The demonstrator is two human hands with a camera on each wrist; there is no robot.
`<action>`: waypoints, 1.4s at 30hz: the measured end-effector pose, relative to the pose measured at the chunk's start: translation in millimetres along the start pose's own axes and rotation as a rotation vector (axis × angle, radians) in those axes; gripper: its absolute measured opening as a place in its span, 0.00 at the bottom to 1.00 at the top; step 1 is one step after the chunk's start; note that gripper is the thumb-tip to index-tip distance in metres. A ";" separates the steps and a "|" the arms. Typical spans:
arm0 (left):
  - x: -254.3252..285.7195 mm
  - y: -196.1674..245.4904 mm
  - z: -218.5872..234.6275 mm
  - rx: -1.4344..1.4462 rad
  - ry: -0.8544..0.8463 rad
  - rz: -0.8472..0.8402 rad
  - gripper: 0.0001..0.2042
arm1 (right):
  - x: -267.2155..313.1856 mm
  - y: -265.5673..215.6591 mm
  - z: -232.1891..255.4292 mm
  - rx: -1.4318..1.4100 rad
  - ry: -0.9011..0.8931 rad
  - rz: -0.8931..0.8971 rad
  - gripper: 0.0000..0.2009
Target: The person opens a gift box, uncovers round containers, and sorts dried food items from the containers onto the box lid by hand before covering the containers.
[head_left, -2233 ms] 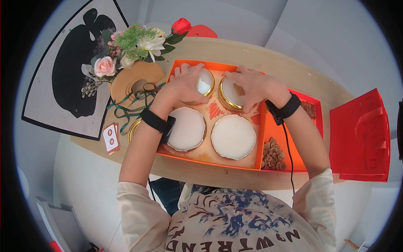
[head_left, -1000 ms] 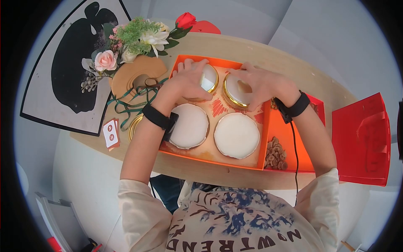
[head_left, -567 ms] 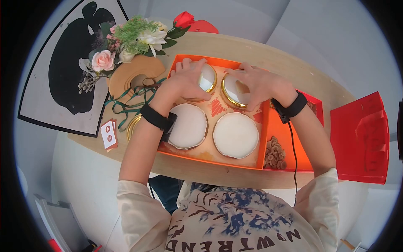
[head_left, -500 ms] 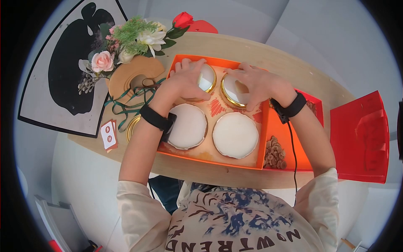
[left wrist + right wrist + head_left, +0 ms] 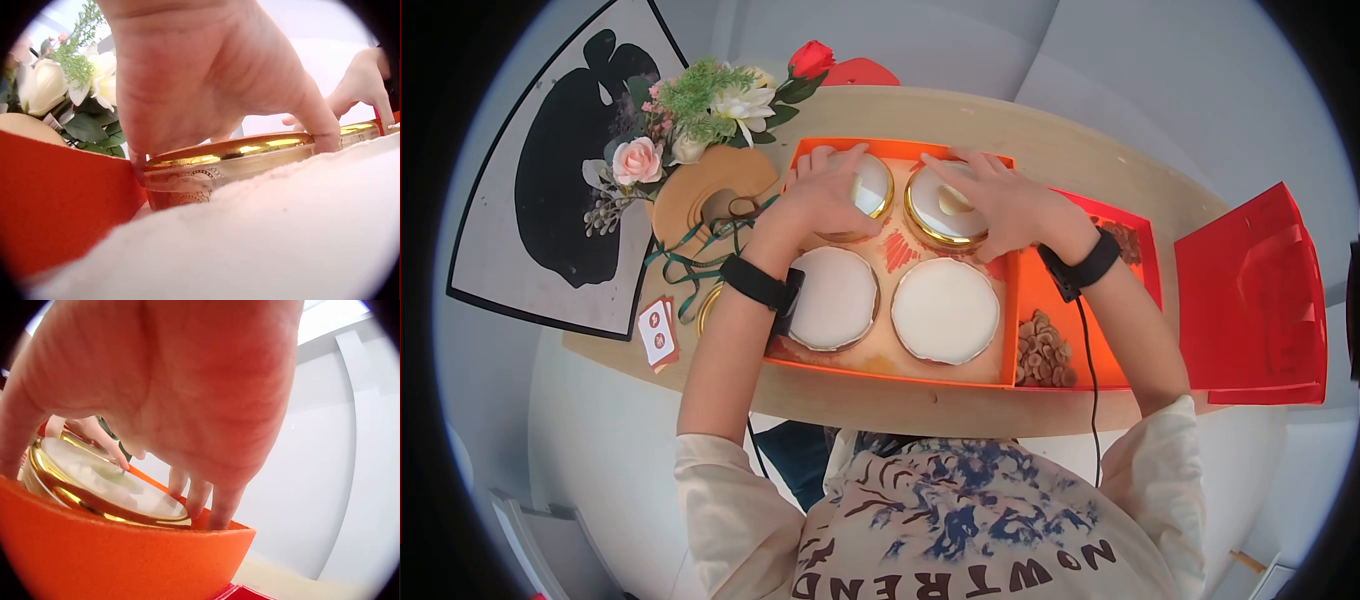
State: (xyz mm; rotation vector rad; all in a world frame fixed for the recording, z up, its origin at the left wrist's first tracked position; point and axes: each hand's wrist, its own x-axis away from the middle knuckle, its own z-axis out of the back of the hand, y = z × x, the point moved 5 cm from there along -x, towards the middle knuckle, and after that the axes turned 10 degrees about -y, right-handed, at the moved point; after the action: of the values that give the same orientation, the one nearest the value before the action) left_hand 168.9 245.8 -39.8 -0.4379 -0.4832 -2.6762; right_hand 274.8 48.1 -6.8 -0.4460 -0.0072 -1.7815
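Note:
Two gold-rimmed round jars sit in the far half of an orange box [image 5: 880, 373]. My left hand [image 5: 825, 197] grips the left jar [image 5: 874, 187], its thumb against the near side of the gold rim [image 5: 250, 150] in the left wrist view. Around the right jar [image 5: 929, 208] my right hand [image 5: 1018, 207] is spread, gripping it. The right wrist view shows that hand [image 5: 169, 381] arched over the jar [image 5: 81, 475], several fingertips down between it and the box wall. Two white-topped round pieces [image 5: 833, 300] [image 5: 945, 311] lie in the near half.
On the right, a red tray [image 5: 1157, 275] holds brown slices [image 5: 1043, 352] beside an upright red box or lid [image 5: 1250, 310]. Flowers [image 5: 638, 162], a tan curved piece [image 5: 750, 172], green ribbon [image 5: 690, 270] and cards [image 5: 657, 332] lie left. A black cable [image 5: 1092, 380] hangs from the right wrist.
The head view has shifted, so the box and jars appear farther left. Both hands stay on the same two jars, with no clear movement of the jars within the box.

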 end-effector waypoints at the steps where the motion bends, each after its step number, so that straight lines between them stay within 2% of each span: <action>1: 1.1 0.1 1.6 -0.039 0.042 -0.003 0.60 | 5.8 0.9 -1.7 0.000 0.001 -0.003 0.60; 3: 3.9 0.6 1.3 -0.081 0.076 -0.013 0.59 | 22.5 3.0 -0.5 -0.031 0.128 0.036 0.57; 6: 18.3 8.7 7.6 -0.161 0.167 -0.055 0.57 | 64.3 -2.2 7.1 -0.069 0.210 0.069 0.54; 8: 37.1 17.2 16.9 -0.197 0.223 -0.104 0.50 | 94.5 -2.9 3.9 -0.085 0.216 0.047 0.53; 12: 78.5 23.9 29.4 -0.190 0.272 -0.187 0.42 | 150.3 -13.1 -11.3 -0.196 0.212 -0.031 0.48; 14: 108.5 23.1 35.4 0.008 0.285 -0.278 0.37 | 172.7 -19.6 -24.0 -0.243 0.214 -0.072 0.47; 15: 121.4 20.9 34.0 0.003 0.279 -0.283 0.37 | 182.9 -21.2 -31.8 -0.291 0.215 -0.111 0.45; 17: 153.3 11.4 33.0 0.078 0.417 -0.300 0.33 | 198.6 -23.9 -49.7 -0.343 0.227 -0.140 0.43; 19: 182.8 -9.7 21.1 0.106 0.548 -0.252 0.30 | 210.1 -23.5 -68.8 -0.397 0.249 -0.161 0.41; 21: 206.8 -46.5 -2.3 0.331 0.634 -0.068 0.30 | 218.3 -21.3 -87.8 -0.493 0.264 -0.225 0.42; 23: 225.7 -77.9 -32.7 0.427 0.731 0.225 0.31 | 219.6 -22.7 -96.4 -0.565 0.297 -0.254 0.39; 24: 232.6 -89.0 -49.4 0.418 0.728 0.230 0.31 | 221.7 -18.2 -102.8 -0.600 0.330 -0.312 0.39; 26: 244.5 -112.4 -79.5 0.399 0.678 0.383 0.38 | 221.8 -11.9 -110.6 -0.641 0.354 -0.359 0.38; 27: 246.3 -115.3 -88.1 0.393 0.681 0.391 0.38 | 221.3 -9.3 -111.9 -0.613 0.378 -0.371 0.37; 30: 239.1 -111.7 -103.7 0.312 0.648 0.289 0.54 | 216.8 -7.5 -109.9 -0.588 0.403 -0.370 0.35; 42: 196.3 -117.4 -105.0 0.323 0.605 0.163 0.55 | 220.2 -9.2 -112.0 -0.541 0.408 -0.390 0.32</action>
State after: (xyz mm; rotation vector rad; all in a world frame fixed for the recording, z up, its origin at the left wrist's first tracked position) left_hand -77.0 245.3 -93.6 0.3985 -0.6343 -2.3473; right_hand 191.8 -182.1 -42.0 -0.4753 0.7320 -2.2310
